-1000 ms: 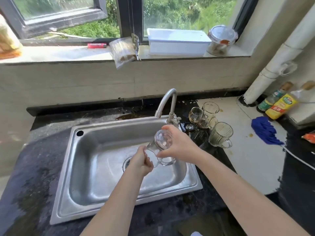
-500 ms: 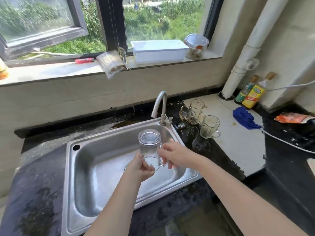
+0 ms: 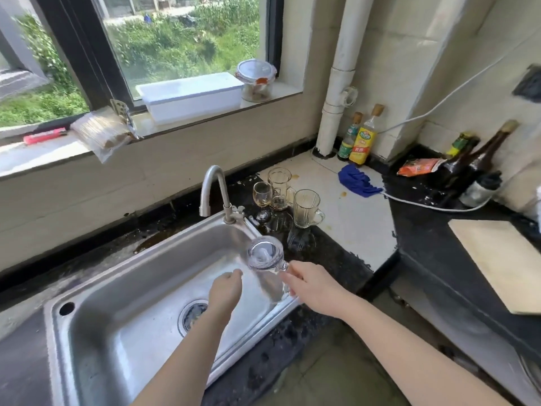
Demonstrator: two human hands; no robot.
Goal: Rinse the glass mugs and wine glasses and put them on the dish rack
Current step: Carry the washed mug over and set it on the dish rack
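Observation:
My right hand [image 3: 314,285] grips the handle of a clear glass mug [image 3: 265,259], held upside down over the right side of the steel sink [image 3: 123,288]. My left hand [image 3: 226,291] hovers beside it over the basin, fingers loosely curled, holding nothing. On the counter behind the tap stand a wine glass [image 3: 262,197], a tall glass mug [image 3: 280,183] and another glass mug [image 3: 307,208], all with yellowish residue. No dish rack is visible.
The tap [image 3: 215,191] arches over the sink's back right corner. A blue cloth [image 3: 358,181], oil bottles [image 3: 361,142], dark bottles [image 3: 474,159], a white cable and a wooden board [image 3: 503,259] lie to the right. A white box [image 3: 190,96] and jar sit on the sill.
My left hand let go of the mug and dropped back. My right hand carried the upturned mug rightward. The view swung to the right, revealing more counter.

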